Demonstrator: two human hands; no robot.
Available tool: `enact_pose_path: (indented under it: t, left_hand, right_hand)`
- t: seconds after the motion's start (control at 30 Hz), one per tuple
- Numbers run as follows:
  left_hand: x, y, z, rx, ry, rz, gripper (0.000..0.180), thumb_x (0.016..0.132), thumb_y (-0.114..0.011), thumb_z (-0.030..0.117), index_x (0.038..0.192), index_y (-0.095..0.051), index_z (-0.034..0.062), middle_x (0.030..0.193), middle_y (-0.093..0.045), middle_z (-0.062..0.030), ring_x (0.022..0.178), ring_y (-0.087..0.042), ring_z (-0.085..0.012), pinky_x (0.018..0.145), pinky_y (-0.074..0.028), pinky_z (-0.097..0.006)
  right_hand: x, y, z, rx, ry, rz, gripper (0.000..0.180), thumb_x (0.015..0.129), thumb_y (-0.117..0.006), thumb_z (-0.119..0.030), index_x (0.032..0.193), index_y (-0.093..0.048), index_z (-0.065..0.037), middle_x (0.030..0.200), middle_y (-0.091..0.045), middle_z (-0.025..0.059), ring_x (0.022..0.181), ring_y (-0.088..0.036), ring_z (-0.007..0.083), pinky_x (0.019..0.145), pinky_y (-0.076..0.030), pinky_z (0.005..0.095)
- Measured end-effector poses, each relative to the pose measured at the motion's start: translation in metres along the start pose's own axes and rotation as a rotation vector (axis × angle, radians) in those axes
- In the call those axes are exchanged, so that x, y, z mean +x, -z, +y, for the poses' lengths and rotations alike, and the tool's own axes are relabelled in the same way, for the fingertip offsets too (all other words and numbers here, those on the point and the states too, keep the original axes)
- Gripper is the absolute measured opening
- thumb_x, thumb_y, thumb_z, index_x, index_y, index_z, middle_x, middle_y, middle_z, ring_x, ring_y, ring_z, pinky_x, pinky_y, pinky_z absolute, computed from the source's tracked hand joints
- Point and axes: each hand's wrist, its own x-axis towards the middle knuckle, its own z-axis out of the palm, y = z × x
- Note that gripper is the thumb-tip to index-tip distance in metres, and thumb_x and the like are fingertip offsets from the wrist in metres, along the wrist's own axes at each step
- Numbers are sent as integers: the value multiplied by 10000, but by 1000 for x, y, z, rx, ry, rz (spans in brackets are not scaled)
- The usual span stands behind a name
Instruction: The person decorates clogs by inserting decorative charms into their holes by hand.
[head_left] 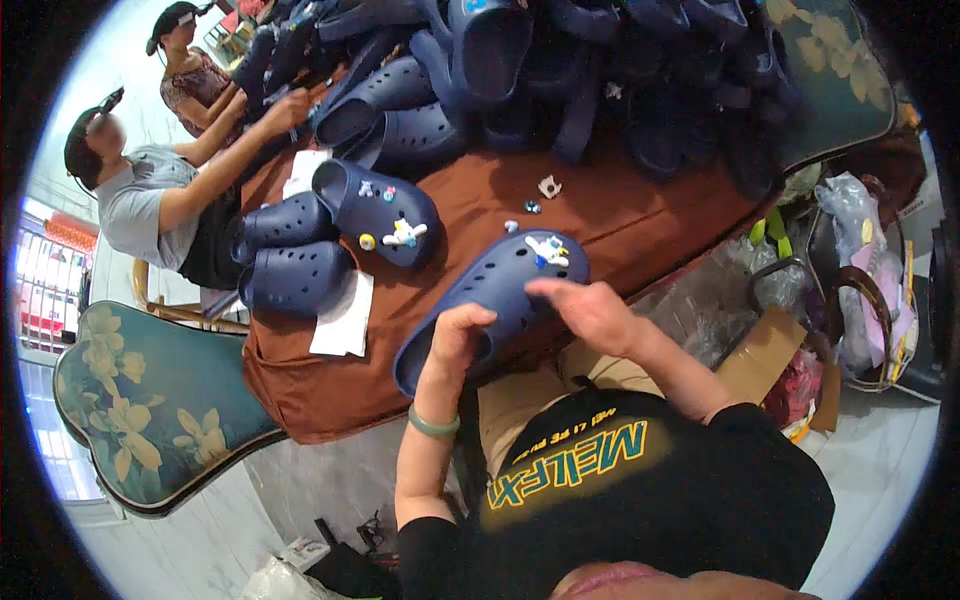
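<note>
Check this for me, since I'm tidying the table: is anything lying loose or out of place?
Yes: two small charms lie loose on the brown tablecloth, apart from any clog, beyond the navy clog held in both hands.

**Paper slips, a box flap and bags around the table**

A white paper slip (343, 318) hangs over the table's near edge; another white sheet (303, 172) lies further back. A brown cardboard flap (766, 352) stands at right, beside clear plastic bags (852, 215).

Navy clog (490, 300), white charm (549, 250) on toe
</note>
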Motion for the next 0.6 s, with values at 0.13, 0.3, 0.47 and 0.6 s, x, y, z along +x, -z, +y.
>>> enact_pose_path:
  t: [0.13, 0.3, 0.47, 0.6]
  left_hand:
    - [1, 17, 0, 57, 16, 49, 529, 668, -546, 88, 1171, -544, -78, 1140, -614, -163, 1042, -596, -281, 959, -446, -383]
    - [2, 24, -3, 68, 27, 104, 469, 669, -553, 93, 1105, -583, -79, 1089, -635, -156, 999, -608, -266, 927, -460, -371]
    - [2, 12, -1, 51, 26, 43, 541, 648, -552, 104, 1164, -550, -56, 1106, -628, -146, 1007, -602, -263, 931, -457, -365]
    - [2, 9, -1, 68, 32, 78, 621, 610, -537, 114, 1201, -509, -74, 1129, -611, -188, 1017, -611, -300, 940, -470, -384]
  right_hand:
    - [4, 4, -21, 44, -108, -45, 322, 982, -421, -280, 1171, -599, -89, 904, -653, 209, 830, -653, 347, 706, -514, 392]
    - [8, 1, -21, -136, -74, -63, 240, 956, -479, -217, 1093, -635, -97, 850, -655, 194, 765, -656, 336, 663, -517, 404]
    - [5, -3, -16, -207, -18, -10, 196, 921, -539, -177, 1081, -634, -116, 720, -635, 174, 629, -635, 337, 569, -507, 403]
    - [2, -8, -11, -36, 68, 116, 192, 903, -565, -168, 1073, -636, -115, 682, -620, 173, 595, -626, 332, 536, -498, 395]
